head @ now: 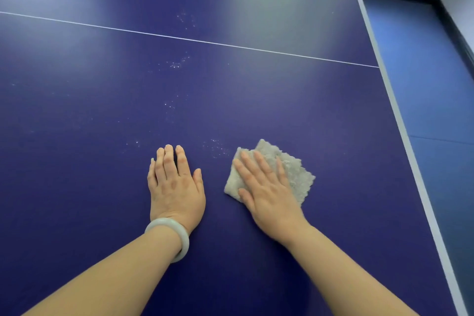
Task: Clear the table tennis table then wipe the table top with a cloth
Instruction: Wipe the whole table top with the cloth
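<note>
Right hand (266,187) flat on folded cloth (289,172), left hand (175,185) flat on the surface (77,110). Keep even pressure & overlap strokes toward the white specks (216,147) (just beside cloth).

Head view, steeply down, close over table (77,84)

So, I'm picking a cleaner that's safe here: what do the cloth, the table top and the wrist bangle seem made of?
Cloth: pale beige, fuzzy pile, ragged edges; probably microfibre or terry.
Table top: dark blue painted board, smooth semi-matt finish that reflects light softly; the core does not show.
Bangle: milky white, glossy, rigid ring; looks like jade, though glass or resin is possible.
</note>
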A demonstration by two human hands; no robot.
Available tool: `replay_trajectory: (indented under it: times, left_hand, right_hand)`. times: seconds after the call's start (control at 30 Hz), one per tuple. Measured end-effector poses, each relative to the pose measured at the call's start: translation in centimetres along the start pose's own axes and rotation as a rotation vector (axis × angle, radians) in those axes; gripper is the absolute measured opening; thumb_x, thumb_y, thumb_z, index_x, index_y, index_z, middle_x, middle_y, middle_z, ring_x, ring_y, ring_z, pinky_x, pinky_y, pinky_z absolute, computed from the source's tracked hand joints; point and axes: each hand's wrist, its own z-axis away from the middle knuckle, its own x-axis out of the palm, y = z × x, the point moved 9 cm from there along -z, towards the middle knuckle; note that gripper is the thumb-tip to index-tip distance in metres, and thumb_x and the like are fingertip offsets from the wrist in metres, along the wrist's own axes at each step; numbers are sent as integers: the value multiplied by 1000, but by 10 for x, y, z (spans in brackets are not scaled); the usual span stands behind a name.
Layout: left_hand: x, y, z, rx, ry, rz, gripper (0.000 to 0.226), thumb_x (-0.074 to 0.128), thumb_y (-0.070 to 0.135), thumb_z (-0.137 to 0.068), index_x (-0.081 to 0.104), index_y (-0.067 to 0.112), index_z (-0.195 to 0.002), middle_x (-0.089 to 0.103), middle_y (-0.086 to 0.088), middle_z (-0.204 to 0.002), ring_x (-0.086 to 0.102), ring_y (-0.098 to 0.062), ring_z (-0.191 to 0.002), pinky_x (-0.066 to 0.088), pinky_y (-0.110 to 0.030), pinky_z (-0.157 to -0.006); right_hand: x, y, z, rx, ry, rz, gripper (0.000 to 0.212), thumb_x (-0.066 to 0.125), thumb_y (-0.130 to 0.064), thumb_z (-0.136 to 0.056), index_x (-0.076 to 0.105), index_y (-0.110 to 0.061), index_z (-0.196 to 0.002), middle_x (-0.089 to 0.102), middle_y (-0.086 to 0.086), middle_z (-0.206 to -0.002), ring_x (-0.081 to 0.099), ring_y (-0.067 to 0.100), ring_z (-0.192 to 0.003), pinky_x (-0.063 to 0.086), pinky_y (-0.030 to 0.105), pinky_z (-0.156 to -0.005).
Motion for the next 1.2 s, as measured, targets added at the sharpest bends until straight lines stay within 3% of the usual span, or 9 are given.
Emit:
replay_trajectory:
  times: [0.17, 0.23, 0.3, 0.5, 0.7, 0.83, 1.0, 1.1, 1.2]
  left_hand:
    - [-1, 1, 0, -5, 4, 1, 64, 26, 40, -100, 22, 6, -154, 21, -15, -159, 11, -30, -149, 9, -45, -123]
    - [-1, 1, 0, -9, 1, -11, 65, 24, 41, -100, 21, 6, -154, 20, -14, -160, 11, -30, -150, 9, -44, -123]
    - [-1, 0, 0, -13, 5, -17, 64, 24, 41, -100, 21, 7, -154, 20, -14, -160, 12, -29, -150, 8, -44, -123]
    - [0, -2, 0, -11, 4, -16, 65, 21, 42, -99, 19, 8, -155, 19, -13, -160, 11, -28, -150, 7, -43, -123]
    - [0, -1, 0, 2, 2, -28, 67, 16, 43, -99, 17, 6, -155, 20, -14, -160, 12, -30, -150, 9, -44, -123]
    - [0, -1, 0, 9, -22, 4, 67, 15, 43, -100, 12, 6, -156, 14, -15, -162, 7, -31, -151, 6, -45, -123]
    - [-4, -4, 1, 86, -70, 217, 63, 28, 39, -104, 8, 13, -157, 2, -11, -164, -5, -26, -151, -2, -40, -123]
    - [-27, -26, 0, 171, -49, 446, 58, 47, 27, -101, 27, 12, -154, 20, -9, -159, 11, -23, -150, 11, -38, -123]
    - [-46, -86, -19, 95, 67, 371, 55, 53, 20, -98, 38, 4, -148, 30, -14, -154, 22, -30, -146, 19, -43, -121]
  right_hand:
    - [-31, 150, 0, 588, 72, -30, 56, 20, -39, -105, 3, -29, -158, -5, -12, -165, -8, 13, -151, -13, 48, -120]
    - [-38, 171, -8, 707, 76, -85, 57, 17, -38, -105, 2, -26, -158, -7, -10, -165, -10, 14, -151, -15, 49, -119]
    - [-37, 156, -23, 689, 63, -100, 57, 17, -37, -105, 1, -24, -158, -8, -8, -165, -11, 16, -151, -13, 51, -119]
    - [-9, 32, -9, 223, -22, -34, 59, 15, -41, -103, -8, -30, -157, -15, -15, -163, -20, 11, -149, -16, 45, -120]
    - [-1, 31, 76, 515, 70, 6, 64, 8, -42, -98, 13, -17, -157, 5, -3, -165, 0, 19, -152, 1, 55, -122]
    - [6, -25, 48, 447, 62, 15, 63, 16, -39, -98, 23, -13, -154, 18, 3, -163, 13, 26, -151, 12, 59, -119]
    - [8, -52, -13, 400, 58, 72, 66, -1, -44, -96, 6, -20, -157, 1, -3, -165, -2, 21, -152, -4, 53, -122]
    - [10, -52, -27, 425, 66, 79, 66, -3, -45, -95, 2, -22, -158, -5, -6, -165, -7, 19, -152, -8, 52, -121]
    - [12, -50, -27, 440, 77, 90, 65, 0, -45, -97, 4, -23, -158, -4, -7, -165, -5, 18, -152, -9, 51, -121]
